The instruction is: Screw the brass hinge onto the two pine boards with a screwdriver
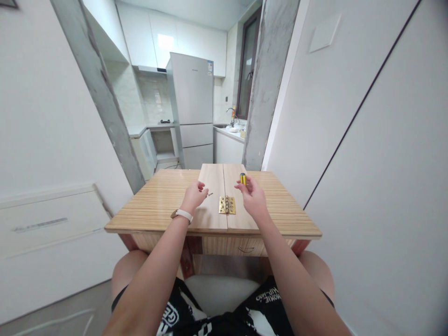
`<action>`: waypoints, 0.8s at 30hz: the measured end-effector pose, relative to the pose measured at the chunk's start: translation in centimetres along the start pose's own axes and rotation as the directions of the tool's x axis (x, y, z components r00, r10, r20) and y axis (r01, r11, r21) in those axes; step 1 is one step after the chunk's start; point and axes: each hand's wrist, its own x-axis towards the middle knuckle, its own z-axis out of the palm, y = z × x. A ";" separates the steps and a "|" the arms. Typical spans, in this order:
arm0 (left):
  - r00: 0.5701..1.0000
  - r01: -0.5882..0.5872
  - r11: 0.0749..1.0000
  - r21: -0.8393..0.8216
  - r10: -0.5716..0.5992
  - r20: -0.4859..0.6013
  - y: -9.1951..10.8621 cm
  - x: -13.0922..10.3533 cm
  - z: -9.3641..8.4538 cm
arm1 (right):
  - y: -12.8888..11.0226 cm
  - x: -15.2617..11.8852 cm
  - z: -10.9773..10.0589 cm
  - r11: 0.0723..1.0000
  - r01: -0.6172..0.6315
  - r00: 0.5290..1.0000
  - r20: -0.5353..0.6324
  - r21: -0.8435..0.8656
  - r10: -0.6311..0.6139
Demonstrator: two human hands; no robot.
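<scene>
Two pale wooden boards (212,219) lie side by side on the wooden table (140,212), with a narrow seam between them. A brass hinge (227,205) rests opened flat across that seam. My left hand (196,195) is left of the hinge, above the left board, its fingertips pinched on a small screw (210,194). On the right, above the right board, my right hand (252,193) has its fingers closed round a short yellow and black screwdriver (242,178), held upright. Neither hand touches the hinge.
Below the tabletop's front edge is a drawer with a metal handle (246,249). My knees are on both sides under the table. Behind the table stand a tall grey fridge (194,93) and a counter with a sink (221,126). White walls flank both sides.
</scene>
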 end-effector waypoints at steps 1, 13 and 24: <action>0.999 0.026 0.994 0.109 -0.029 0.022 -1.1 -0.1 0.3 | 0.0 0.0 -0.6 1.000 -0.012 1.000 -0.025 0.015 0.013; 0.989 0.072 0.919 0.386 -0.117 0.095 -3.3 -1.4 2.2 | 1.1 -1.4 -2.9 0.993 -0.071 0.989 -0.122 0.092 0.082; 0.953 -0.155 0.979 -0.130 0.183 0.242 2.2 -2.3 2.8 | 3.3 -2.5 -2.8 0.988 -0.113 0.990 -0.069 0.103 0.120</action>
